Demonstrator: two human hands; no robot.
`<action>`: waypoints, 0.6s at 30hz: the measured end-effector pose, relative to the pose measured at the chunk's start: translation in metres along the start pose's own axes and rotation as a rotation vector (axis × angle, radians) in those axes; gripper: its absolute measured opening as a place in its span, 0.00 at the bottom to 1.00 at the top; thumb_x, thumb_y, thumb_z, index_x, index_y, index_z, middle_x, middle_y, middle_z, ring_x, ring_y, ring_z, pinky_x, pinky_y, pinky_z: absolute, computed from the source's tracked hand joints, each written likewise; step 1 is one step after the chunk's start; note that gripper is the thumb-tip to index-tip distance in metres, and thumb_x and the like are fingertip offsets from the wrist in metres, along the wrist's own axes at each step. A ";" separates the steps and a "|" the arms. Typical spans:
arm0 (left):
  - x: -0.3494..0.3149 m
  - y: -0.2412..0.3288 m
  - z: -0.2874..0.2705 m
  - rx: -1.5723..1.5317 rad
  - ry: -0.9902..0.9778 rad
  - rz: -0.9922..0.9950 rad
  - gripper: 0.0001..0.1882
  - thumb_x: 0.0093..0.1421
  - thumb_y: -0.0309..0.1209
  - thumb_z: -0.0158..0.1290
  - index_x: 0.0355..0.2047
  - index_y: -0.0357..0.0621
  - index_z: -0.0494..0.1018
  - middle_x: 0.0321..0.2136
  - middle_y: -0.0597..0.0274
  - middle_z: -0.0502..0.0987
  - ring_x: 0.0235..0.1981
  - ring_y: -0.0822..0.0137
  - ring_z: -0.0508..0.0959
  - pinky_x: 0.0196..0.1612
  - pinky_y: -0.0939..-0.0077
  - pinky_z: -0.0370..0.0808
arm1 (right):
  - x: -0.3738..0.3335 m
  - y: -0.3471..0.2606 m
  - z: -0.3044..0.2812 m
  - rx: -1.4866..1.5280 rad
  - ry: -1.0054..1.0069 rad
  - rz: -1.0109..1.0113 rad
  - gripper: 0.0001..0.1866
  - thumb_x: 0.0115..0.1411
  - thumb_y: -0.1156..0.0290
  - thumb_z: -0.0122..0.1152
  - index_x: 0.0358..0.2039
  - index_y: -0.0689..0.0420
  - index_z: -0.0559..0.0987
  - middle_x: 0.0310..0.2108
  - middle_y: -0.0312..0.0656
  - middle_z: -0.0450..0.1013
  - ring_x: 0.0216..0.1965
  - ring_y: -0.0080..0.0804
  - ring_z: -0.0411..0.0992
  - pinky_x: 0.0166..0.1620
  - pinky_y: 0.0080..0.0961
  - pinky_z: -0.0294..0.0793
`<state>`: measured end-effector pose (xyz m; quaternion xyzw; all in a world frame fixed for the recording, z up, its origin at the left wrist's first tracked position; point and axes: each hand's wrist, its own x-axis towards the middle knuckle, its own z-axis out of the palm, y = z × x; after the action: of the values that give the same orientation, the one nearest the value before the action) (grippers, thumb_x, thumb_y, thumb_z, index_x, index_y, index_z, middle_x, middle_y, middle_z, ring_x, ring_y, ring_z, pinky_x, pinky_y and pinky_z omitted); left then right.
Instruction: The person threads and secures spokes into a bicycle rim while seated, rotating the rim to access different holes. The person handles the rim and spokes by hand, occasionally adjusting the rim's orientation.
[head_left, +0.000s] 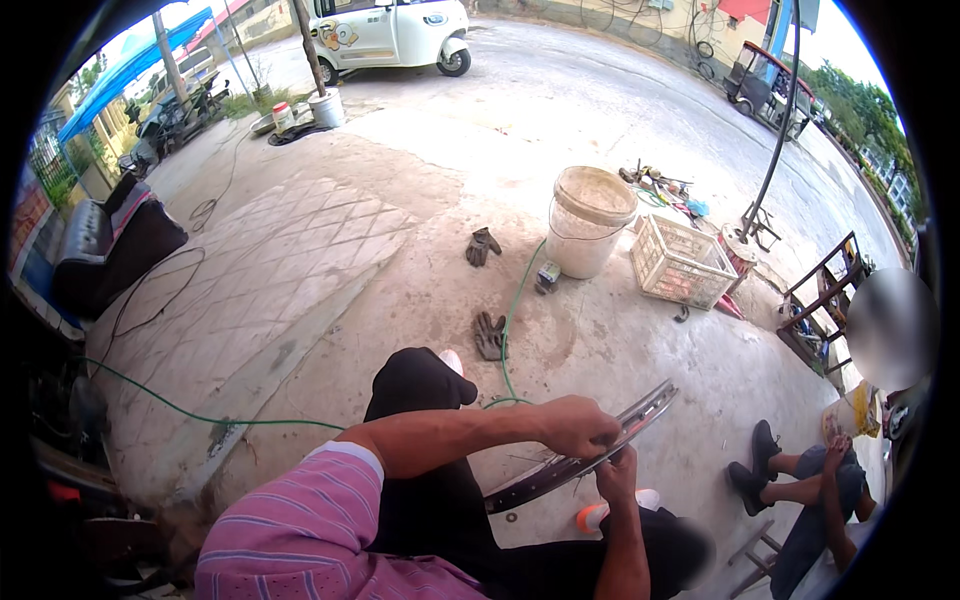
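Dark metal wheel rim (590, 452) is what both hands are on, held over the knees in black trousers and tilted so its far end rises to the right. The left hand (578, 425) comes across from the pink striped sleeve and is curled shut over the rim's top edge, and the right hand (616, 472) comes up from below and grips the rim from underneath, so the two hands sit almost touching on the same stretch. Can't make out what's between the fingers beyond the rim itself. A green hose (510, 330) snakes along the concrete floor (420, 290) just past the knees, with one dark glove (489, 335) beside it and another glove (481, 246) further out. Beyond those stands a white bucket (588, 222) with a white plastic crate (680, 262) just to its right. Off to the right another person sits with black shoes (755, 462) stretched out, near the rim's right end. Left side of the floor is wide open paving up to a dark sofa (110, 245), and a white car (390, 32) is parked well away at the top
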<state>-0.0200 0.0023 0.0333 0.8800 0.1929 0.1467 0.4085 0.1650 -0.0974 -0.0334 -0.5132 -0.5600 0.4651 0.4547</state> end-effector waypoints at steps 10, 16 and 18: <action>0.000 -0.001 0.001 0.024 -0.010 0.013 0.10 0.54 0.35 0.58 0.36 0.47 0.77 0.24 0.49 0.78 0.28 0.44 0.78 0.32 0.53 0.72 | 0.000 0.003 0.001 -0.068 0.013 -0.086 0.08 0.59 0.73 0.61 0.38 0.63 0.81 0.29 0.35 0.78 0.31 0.20 0.73 0.34 0.24 0.73; -0.001 -0.001 0.001 0.004 0.018 0.035 0.10 0.55 0.35 0.58 0.36 0.48 0.77 0.23 0.50 0.78 0.28 0.44 0.78 0.32 0.53 0.72 | -0.002 0.007 -0.003 -0.100 0.001 -0.090 0.09 0.59 0.73 0.60 0.38 0.63 0.80 0.29 0.36 0.78 0.31 0.21 0.73 0.34 0.24 0.72; -0.001 -0.006 0.004 0.007 0.014 0.060 0.10 0.55 0.36 0.58 0.36 0.48 0.77 0.23 0.50 0.78 0.28 0.44 0.78 0.32 0.53 0.72 | -0.001 0.003 -0.001 -0.097 -0.002 -0.099 0.09 0.59 0.73 0.59 0.38 0.63 0.80 0.29 0.36 0.78 0.32 0.21 0.73 0.34 0.24 0.72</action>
<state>-0.0206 0.0029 0.0262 0.8858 0.1695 0.1644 0.3995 0.1661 -0.0978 -0.0359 -0.5058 -0.6069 0.4151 0.4512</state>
